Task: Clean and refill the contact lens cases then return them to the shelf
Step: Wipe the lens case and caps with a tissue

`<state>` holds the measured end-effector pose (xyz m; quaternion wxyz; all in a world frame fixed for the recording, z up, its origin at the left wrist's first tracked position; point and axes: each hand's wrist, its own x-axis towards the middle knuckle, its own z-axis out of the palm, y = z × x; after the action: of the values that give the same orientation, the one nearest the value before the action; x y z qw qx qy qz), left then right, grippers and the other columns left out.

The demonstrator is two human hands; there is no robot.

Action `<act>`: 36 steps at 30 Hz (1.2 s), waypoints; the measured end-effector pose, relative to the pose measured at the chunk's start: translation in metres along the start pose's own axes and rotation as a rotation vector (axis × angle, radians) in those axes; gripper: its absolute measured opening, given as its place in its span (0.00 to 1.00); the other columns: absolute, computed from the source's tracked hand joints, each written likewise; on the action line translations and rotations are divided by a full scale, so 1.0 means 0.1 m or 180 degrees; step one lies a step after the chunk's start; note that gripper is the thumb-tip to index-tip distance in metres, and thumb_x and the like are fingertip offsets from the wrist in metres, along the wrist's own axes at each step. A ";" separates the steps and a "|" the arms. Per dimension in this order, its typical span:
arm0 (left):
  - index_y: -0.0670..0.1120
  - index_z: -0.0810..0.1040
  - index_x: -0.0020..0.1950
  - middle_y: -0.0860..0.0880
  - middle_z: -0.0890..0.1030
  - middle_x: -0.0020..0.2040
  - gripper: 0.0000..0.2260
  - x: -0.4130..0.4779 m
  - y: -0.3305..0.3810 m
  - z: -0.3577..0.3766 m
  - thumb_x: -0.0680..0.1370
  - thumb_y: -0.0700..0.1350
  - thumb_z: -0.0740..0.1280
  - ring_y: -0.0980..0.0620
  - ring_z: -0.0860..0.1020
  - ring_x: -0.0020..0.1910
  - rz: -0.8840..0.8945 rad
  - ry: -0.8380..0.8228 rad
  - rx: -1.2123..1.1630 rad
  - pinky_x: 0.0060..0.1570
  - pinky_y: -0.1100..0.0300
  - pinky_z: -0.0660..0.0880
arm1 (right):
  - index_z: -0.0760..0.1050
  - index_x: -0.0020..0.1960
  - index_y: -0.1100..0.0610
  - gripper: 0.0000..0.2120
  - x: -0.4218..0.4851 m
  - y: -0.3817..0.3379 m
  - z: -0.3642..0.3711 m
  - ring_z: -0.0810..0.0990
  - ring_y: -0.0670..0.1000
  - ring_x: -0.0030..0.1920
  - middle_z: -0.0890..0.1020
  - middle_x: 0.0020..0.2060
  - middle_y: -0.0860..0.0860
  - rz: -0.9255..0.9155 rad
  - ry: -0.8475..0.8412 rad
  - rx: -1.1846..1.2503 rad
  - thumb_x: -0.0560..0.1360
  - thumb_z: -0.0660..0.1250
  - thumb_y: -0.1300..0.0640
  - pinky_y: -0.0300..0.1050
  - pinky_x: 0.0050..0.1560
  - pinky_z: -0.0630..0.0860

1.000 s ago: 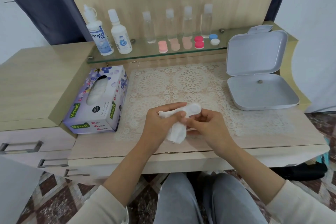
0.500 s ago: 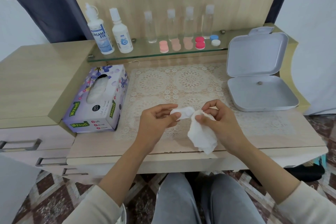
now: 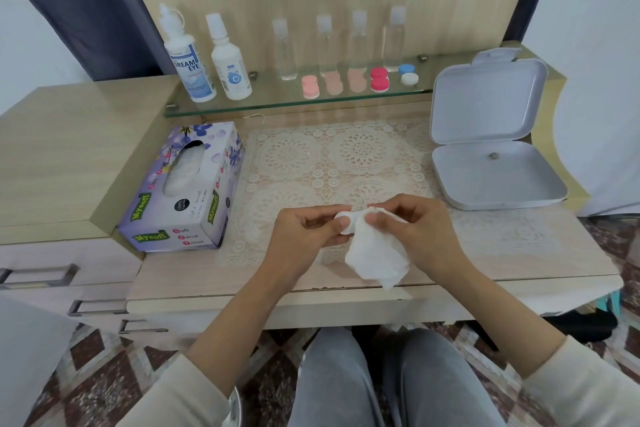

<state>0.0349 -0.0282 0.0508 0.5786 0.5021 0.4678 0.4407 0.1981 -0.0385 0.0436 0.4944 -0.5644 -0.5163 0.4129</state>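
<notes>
1. While the left hand (image 3: 304, 230) pinches one end of the small white plastic contact lens case (image 3: 345, 222) between thumb and fingers, and the right hand (image 3: 424, 234) presses a crumpled white paper tissue (image 3: 375, 255) into its other end, the case hangs above the cream lace mat (image 3: 346, 156), near the desk's front edge. The hands sit close together, joined only through the case. A hard rub against so narrow a hold could twist it loose, dropping it onto the mat or over the edge.
2. The tissue looks thin. If the case is wet, it may shred and leave lint inside, which would spoil the refill.
3. Whether the case's caps are on or off cannot be told, as the tissue covers one end. A well wiped only in part would stay dirty.
4. The narrow glass shelf (image 3: 277, 106) is crowded with pink and red round lens cases (image 3: 379, 80) and tall clear plastic bottles (image 3: 358, 42). A careless return could knock one off.
</notes>
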 end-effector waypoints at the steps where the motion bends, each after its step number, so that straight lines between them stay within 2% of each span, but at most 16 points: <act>1: 0.44 0.82 0.46 0.46 0.84 0.42 0.07 0.00 0.00 0.00 0.72 0.34 0.69 0.50 0.83 0.43 -0.0007 0.0014 -0.0015 0.41 0.64 0.78 | 0.80 0.35 0.55 0.06 0.01 0.00 -0.01 0.79 0.44 0.34 0.82 0.34 0.48 0.0001 -0.0005 0.0009 0.69 0.72 0.63 0.37 0.35 0.75; 5: 0.44 0.81 0.46 0.44 0.83 0.43 0.07 0.01 0.01 0.01 0.72 0.34 0.69 0.48 0.83 0.42 -0.0030 0.0110 -0.0027 0.41 0.64 0.78 | 0.80 0.39 0.52 0.10 -0.01 -0.02 -0.04 0.80 0.42 0.37 0.83 0.35 0.44 -0.0064 -0.0288 0.0171 0.69 0.70 0.67 0.34 0.38 0.76; 9: 0.44 0.81 0.46 0.44 0.83 0.43 0.07 0.00 0.00 0.04 0.72 0.34 0.69 0.51 0.83 0.41 -0.0007 0.0073 0.0072 0.40 0.65 0.78 | 0.79 0.37 0.54 0.09 -0.03 0.01 -0.02 0.80 0.42 0.35 0.82 0.34 0.45 -0.0001 -0.0135 0.0175 0.65 0.75 0.66 0.34 0.36 0.76; 12: 0.44 0.82 0.46 0.46 0.83 0.42 0.07 0.00 0.00 0.06 0.72 0.34 0.69 0.51 0.83 0.41 -0.0007 0.0091 0.0068 0.39 0.65 0.78 | 0.78 0.35 0.54 0.07 -0.01 0.03 -0.01 0.80 0.43 0.35 0.82 0.33 0.44 -0.0022 -0.0007 0.0040 0.66 0.74 0.64 0.37 0.37 0.77; 16: 0.44 0.81 0.45 0.47 0.83 0.40 0.07 0.00 0.00 0.03 0.72 0.33 0.68 0.51 0.83 0.39 -0.0038 0.0165 -0.0024 0.38 0.66 0.78 | 0.79 0.36 0.49 0.12 -0.01 0.03 -0.04 0.79 0.41 0.36 0.83 0.33 0.40 -0.0107 -0.0198 0.0030 0.70 0.70 0.66 0.35 0.39 0.76; 19: 0.44 0.82 0.45 0.47 0.84 0.40 0.07 0.00 0.01 0.03 0.72 0.33 0.68 0.52 0.83 0.39 -0.0040 0.0170 -0.0013 0.37 0.67 0.77 | 0.79 0.37 0.50 0.12 -0.01 0.03 -0.02 0.80 0.41 0.37 0.82 0.35 0.42 -0.0039 -0.0246 0.0144 0.67 0.73 0.67 0.36 0.40 0.77; 23: 0.42 0.81 0.48 0.46 0.83 0.43 0.07 -0.01 0.01 0.04 0.72 0.33 0.69 0.52 0.83 0.41 -0.0013 0.0140 0.0115 0.39 0.66 0.78 | 0.77 0.34 0.52 0.11 -0.01 0.00 0.03 0.81 0.50 0.38 0.82 0.34 0.49 -0.0021 -0.0007 -0.0070 0.62 0.77 0.63 0.45 0.39 0.78; 27: 0.43 0.82 0.47 0.46 0.83 0.42 0.07 0.00 0.01 0.04 0.72 0.34 0.69 0.53 0.83 0.40 0.0066 0.0113 0.0293 0.38 0.66 0.77 | 0.73 0.29 0.54 0.12 0.01 0.00 0.07 0.78 0.48 0.33 0.79 0.29 0.48 -0.0105 0.0215 -0.0246 0.64 0.76 0.60 0.41 0.33 0.73; 31: 0.42 0.81 0.48 0.43 0.83 0.43 0.07 0.00 0.01 0.02 0.72 0.34 0.69 0.52 0.82 0.40 0.0094 0.0069 0.0293 0.40 0.65 0.78 | 0.75 0.29 0.56 0.11 0.04 0.03 0.03 0.75 0.44 0.30 0.77 0.25 0.44 -0.0064 0.0103 -0.0171 0.68 0.73 0.60 0.38 0.31 0.70; 33: 0.43 0.81 0.47 0.42 0.83 0.44 0.07 0.00 0.03 0.00 0.72 0.35 0.69 0.49 0.83 0.41 0.0046 0.0001 0.0248 0.42 0.62 0.79 | 0.76 0.32 0.55 0.09 0.03 0.03 0.01 0.76 0.43 0.32 0.79 0.27 0.43 -0.0107 -0.0002 -0.0099 0.70 0.71 0.62 0.36 0.32 0.72; 36: 0.44 0.82 0.46 0.44 0.84 0.41 0.07 0.00 0.08 -0.05 0.69 0.43 0.70 0.47 0.83 0.38 -0.0211 -0.0150 0.0048 0.39 0.61 0.80 | 0.79 0.36 0.53 0.09 0.01 0.02 -0.03 0.79 0.42 0.38 0.83 0.37 0.44 -0.0192 -0.0191 0.0048 0.71 0.69 0.66 0.35 0.38 0.75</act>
<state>0.0299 -0.0263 0.0583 0.5998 0.5010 0.4738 0.4059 0.2017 -0.0377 0.0423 0.4952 -0.5322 -0.5445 0.4184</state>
